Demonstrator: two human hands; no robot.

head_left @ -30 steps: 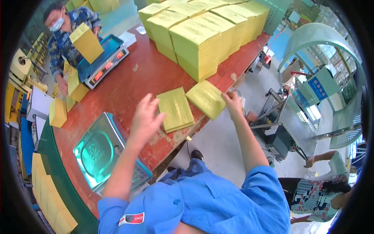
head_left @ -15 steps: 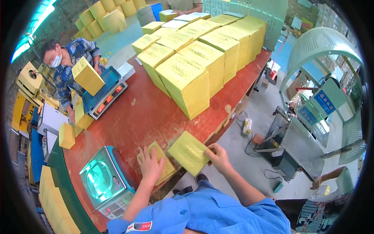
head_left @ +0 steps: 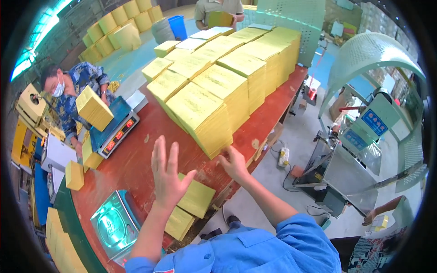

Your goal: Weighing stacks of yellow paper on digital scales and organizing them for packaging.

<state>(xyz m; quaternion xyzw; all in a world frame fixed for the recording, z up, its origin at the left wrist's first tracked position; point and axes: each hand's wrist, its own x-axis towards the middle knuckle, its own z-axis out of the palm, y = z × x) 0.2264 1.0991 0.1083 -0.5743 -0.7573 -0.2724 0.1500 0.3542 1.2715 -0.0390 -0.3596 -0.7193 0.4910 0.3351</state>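
Note:
My left hand (head_left: 169, 179) is raised over the table with its fingers spread, holding nothing. Below it and to its right lies a thin yellow sheaf of paper (head_left: 199, 199), overlapping a second yellow paper sheaf (head_left: 179, 224) at the table's near edge. Reaching forward, my right hand (head_left: 235, 164) is at the lower front corner of a tall yellow paper stack (head_left: 205, 125). Its thumb and fingers are apart and nothing shows between them; whether the fingertips touch the stack I cannot tell.
A scale with a bright steel pan (head_left: 114, 225) stands on the red table (head_left: 150, 132) to my left. Across from it, a masked person works by a second scale (head_left: 119, 134) bearing a yellow paper block (head_left: 94, 108). More stacks run rightward; a metal machine (head_left: 350, 168) stands at right.
Both hands have moved forward and up from the sheaves. My right hand has let go of its sheaf, which now lies over the other one. The far person has lifted a yellow sheaf.

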